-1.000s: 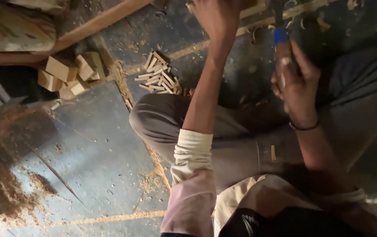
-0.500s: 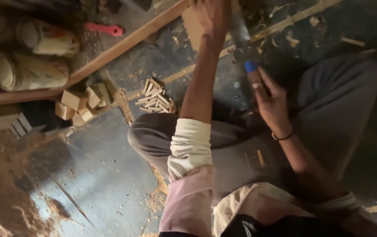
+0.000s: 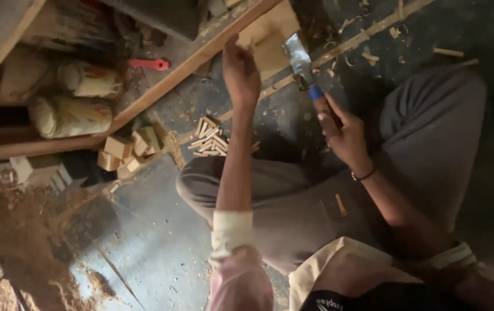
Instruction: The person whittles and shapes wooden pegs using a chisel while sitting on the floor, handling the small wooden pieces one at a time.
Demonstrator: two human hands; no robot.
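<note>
Hands: chisel (image 3: 300, 57), wood block (image 3: 270, 37) (jars' (image 3: 71, 115) contents unclear).

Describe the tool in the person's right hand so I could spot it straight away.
Start at the long wooden beam slanting across the floor, then go to its upper end. There the right hand grips a chisel-like tool, the only metal blade around, with a blue collar above the handle.

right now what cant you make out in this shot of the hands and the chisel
Head view only:
- Chisel: its handle is hidden inside the right hand.
- Left hand: its fingertips are blurred against the wooden piece, so the grip is unclear.
- Wooden piece: its top is cut off by the upper edge.
- Two jars: labels too blurred.
</note>
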